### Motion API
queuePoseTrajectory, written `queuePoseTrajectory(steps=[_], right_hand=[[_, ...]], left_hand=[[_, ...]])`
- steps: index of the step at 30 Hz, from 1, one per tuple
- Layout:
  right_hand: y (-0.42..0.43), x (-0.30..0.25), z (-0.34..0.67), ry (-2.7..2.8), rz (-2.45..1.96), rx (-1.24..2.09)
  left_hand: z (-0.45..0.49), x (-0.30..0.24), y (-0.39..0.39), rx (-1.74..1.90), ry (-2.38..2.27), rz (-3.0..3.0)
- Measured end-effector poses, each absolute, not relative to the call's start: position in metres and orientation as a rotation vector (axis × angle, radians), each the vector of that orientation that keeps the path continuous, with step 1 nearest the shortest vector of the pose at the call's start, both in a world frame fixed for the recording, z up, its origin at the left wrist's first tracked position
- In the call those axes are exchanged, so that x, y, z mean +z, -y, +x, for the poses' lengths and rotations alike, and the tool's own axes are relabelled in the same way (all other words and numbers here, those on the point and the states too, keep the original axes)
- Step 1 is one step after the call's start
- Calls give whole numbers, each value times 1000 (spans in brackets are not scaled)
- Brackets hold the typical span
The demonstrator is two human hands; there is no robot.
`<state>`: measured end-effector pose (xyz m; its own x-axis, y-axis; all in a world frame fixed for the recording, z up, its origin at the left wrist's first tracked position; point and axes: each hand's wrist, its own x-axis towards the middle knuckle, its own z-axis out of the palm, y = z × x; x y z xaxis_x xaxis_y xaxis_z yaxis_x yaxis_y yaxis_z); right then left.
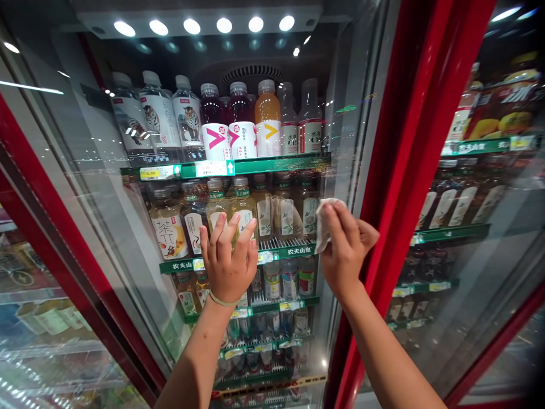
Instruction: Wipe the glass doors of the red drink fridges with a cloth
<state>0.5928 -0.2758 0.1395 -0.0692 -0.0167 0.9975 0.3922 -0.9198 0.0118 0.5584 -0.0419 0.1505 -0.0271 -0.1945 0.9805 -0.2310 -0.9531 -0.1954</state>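
Several fingers of the left hand (230,264) are spread wide, palm forward, apparently braced on the glass door (298,62); a thin band (223,300) circles that wrist. The right hand (347,241) pinches a white cloth (322,233), fabric or paper I cannot tell, thumb and fingertips bunched over it. The cloth lies near the door's right edge, just beside the red frame (389,170), in front of the second shelf's right end.

The step in hand looks to be wiping the pane. The next move probably calls for spreading the cloth flat and stroking evenly along that edge while the left palm steadies.

Behind the glass, the second shelf's green strip (300,250) reads 农夫山泉. At that shelf's left end stands a 茶π bottle (169,230); bottles with green 东方树叶 neck labels (217,195) line up to its right. Along the top shelf edge (272,164), from the left corner, come tiger-label bottles (189,122), dark red bottles (215,136) with a pink V-like mark, an orange bottle (268,116), then 水溶C100 bottles (310,125) at the right corner. A yellow price tag (156,172) hangs near the left corner, its figure too blurred to trust.
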Motion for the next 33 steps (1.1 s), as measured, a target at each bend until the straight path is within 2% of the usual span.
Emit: queuePoseTrajectory(steps=[3, 18, 22, 28, 33], right_hand=[[277, 134, 591, 490, -2034, -2024], [285, 139, 571, 181, -2178, -2033], [284, 139, 565, 164, -2261, -2014], [294, 137, 558, 105, -2350, -1987], [301, 130, 558, 103, -2412, -2014]], left_hand=[[559, 150, 41, 2177, 482, 2170], [557, 151, 44, 2209, 629, 2158], [551, 158, 68, 2150, 552, 2137], [554, 164, 116, 2048, 840, 2116], [565, 158, 133, 2023, 882, 2099]])
